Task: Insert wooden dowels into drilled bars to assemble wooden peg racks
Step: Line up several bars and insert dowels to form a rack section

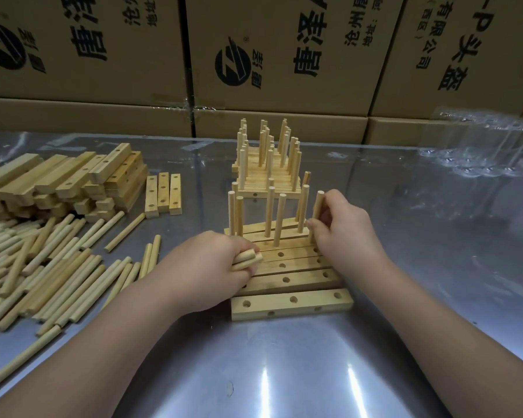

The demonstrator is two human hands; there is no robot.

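Fingers (326,217) of the right hand (347,236) pinch a dowel (317,206) upright over the right end of a drilled bar.

Closest to me, at 6 o'clock, the nearest bar (292,303) lies with all three holes empty, and the few bars touching it behind look empty too. The left hand (218,267) grips a small bundle of spare dowels (248,259) at the row's 9 o'clock end. Only the two farthest bars of the row carry pegs, so I'd judge this batch under halfway. Finished racks (266,164) stand crowded at 12 o'clock. Loose dowels (43,267) at 9 o'clock and stacked bars (73,182) at 10 o'clock suggest plenty remains. Cardboard boxes (284,55) wall the back.
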